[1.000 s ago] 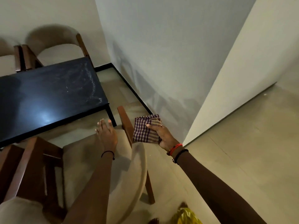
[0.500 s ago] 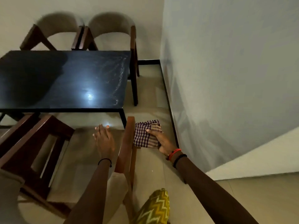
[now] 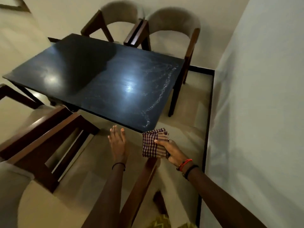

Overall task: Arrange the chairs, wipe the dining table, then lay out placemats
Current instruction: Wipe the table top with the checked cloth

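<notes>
The checked cloth (image 3: 153, 143) is folded into a pad and sits just off the near right corner of the desk (image 3: 98, 76), not yet on it. My right hand (image 3: 171, 149) has it pinched, thumb on top and fingers curled under. My left hand (image 3: 117, 142) is flat with its fingers straight and holds nothing. I cannot tell whether it touches anything beneath it.

The main risk, as I judge it, is the pale powdery streak (image 3: 161, 92) along the desk's right edge. A stroke toward that edge would push the residue onto the floor instead of gathering it. A pad this tightly folded may also just smear it across the glossy top.

The wooden arm of the near chair (image 3: 141, 181) runs directly under my right wrist, so leaning in could catch my forearm or knock the chair into the desk leg. The second near chair (image 3: 49, 142) stands askew, pulled back from the desk, and blocks reach to the left half. The two far chairs (image 3: 174, 22) sit tucked close. The wall (image 3: 255, 96) is near on my right, so there is little room to sidestep.
</notes>
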